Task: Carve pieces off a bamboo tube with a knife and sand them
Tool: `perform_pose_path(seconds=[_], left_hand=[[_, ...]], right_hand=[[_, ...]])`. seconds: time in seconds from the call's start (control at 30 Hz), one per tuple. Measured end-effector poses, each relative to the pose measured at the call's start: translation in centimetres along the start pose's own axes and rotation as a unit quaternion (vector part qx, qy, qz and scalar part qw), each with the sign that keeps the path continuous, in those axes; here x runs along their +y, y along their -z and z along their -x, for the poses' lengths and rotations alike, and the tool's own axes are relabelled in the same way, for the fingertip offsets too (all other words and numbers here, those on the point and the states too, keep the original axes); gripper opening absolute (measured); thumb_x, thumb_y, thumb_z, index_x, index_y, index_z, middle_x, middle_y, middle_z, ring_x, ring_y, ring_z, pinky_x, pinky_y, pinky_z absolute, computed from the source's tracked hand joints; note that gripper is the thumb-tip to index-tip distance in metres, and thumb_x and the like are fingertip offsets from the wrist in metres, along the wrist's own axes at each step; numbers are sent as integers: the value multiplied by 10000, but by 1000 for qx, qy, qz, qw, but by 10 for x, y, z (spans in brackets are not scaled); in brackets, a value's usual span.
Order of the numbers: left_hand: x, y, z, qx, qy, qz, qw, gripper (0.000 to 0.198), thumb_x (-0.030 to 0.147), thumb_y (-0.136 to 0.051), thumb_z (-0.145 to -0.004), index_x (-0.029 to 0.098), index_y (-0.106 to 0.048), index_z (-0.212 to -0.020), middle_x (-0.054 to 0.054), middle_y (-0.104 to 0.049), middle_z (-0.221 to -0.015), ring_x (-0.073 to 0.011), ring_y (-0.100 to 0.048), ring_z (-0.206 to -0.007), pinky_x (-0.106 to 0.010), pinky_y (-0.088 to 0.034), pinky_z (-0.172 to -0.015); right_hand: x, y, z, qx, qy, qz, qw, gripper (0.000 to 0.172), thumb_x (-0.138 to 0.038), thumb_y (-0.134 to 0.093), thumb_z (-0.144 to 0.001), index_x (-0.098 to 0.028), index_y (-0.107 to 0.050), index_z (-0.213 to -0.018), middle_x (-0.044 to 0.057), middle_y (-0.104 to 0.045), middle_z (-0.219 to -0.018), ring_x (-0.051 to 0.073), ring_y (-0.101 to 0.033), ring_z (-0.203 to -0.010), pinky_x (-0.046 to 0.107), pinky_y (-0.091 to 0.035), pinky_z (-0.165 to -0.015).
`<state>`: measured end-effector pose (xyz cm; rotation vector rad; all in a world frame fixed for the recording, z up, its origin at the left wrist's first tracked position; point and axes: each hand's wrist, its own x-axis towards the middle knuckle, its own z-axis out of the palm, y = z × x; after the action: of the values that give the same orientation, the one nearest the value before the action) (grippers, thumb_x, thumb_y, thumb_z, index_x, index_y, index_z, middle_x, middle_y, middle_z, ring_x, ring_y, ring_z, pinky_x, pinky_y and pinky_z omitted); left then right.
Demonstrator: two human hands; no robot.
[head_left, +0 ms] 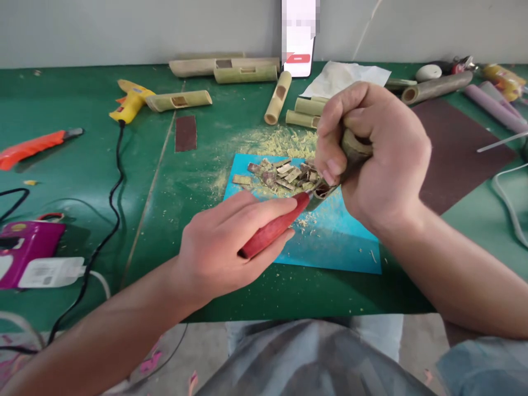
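Observation:
My left hand is closed round a red-handled carving tool, its thin metal tip against a cut opening in a bamboo tube. The kind of blade is hidden at the opening. Fingers of my right hand wrap round that tube, which is tilted with its lower end toward the tool. Beneath both hands lies a blue sheet bearing a heap of bamboo chips and pale shavings.
Cut bamboo pieces lie along the back, near an upright phone. At left are a yellow glue gun, an orange utility knife and a purple box. Brown sandpaper lies right on the green table.

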<state>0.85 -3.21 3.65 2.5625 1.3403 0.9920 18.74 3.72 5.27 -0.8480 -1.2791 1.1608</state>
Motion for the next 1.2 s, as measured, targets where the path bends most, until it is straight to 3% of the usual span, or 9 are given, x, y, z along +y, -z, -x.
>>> perform_pose_path(seconds=[0.17,0.3,0.43,0.57,0.77,1.0,1.1,1.2], left_hand=[[2,5,-3,-38,38,21,998,221,248,-679,-868,266,-696,-1088,24,-713,-809,-129,-666,-663,-233,-545,-631],[-4,8,-5,18,59,86,994,237,246,-699,-838,305,-696,-1068,37,-744,-925,-141,-680,-710,-270,-576,-668],[-7,8,-5,22,20,93,995,363,231,-718,-796,344,-653,-1135,28,-753,-993,-177,-683,-735,-332,-609,-701],[-5,7,-4,-12,26,88,996,328,244,-704,-806,315,-624,-1117,6,-747,-917,-174,-669,-689,-330,-611,-676],[-6,5,-3,34,-58,61,996,406,176,-725,-803,331,-611,-1160,37,-757,-942,-145,-654,-646,-292,-588,-609],[-12,3,3,-2,4,97,995,371,239,-742,-803,363,-651,-1141,18,-764,-970,-190,-683,-719,-345,-621,-669],[-15,1,5,-22,-14,93,995,381,341,-750,-811,375,-646,-1176,7,-762,-965,-194,-674,-691,-344,-617,-625],[-11,1,3,-16,-31,90,995,427,288,-736,-840,350,-606,-1242,8,-755,-1021,-173,-700,-759,-299,-622,-691]], right_hand=[[-2,-4,4,-20,11,-30,999,231,-171,-423,-873,-242,-530,-681,-34,-409,-503,138,-380,-431,292,-298,-439],[-3,-4,4,-12,-5,5,1000,210,-195,-442,-877,-252,-527,-695,-32,-406,-516,141,-398,-442,285,-322,-446],[-3,-4,4,-15,2,8,1000,201,-193,-441,-877,-250,-525,-703,-33,-402,-499,143,-385,-444,288,-324,-448],[-4,-3,4,-22,-4,30,999,186,-241,-454,-898,-254,-531,-729,-36,-427,-508,147,-401,-449,288,-367,-476],[-3,-2,5,-21,-15,37,999,174,-267,-469,-905,-255,-541,-748,-31,-464,-543,147,-432,-468,285,-395,-491],[-6,-3,4,-30,-9,-7,999,218,-160,-427,-881,-240,-526,-704,-27,-458,-533,141,-433,-455,289,-360,-466],[-7,-5,4,-26,-1,-18,1000,212,-170,-437,-875,-243,-525,-696,-30,-458,-524,141,-412,-446,291,-350,-461],[-6,-6,6,-19,-5,-1,1000,206,-195,-441,-879,-256,-524,-701,-38,-424,-514,143,-402,-447,287,-360,-469]])
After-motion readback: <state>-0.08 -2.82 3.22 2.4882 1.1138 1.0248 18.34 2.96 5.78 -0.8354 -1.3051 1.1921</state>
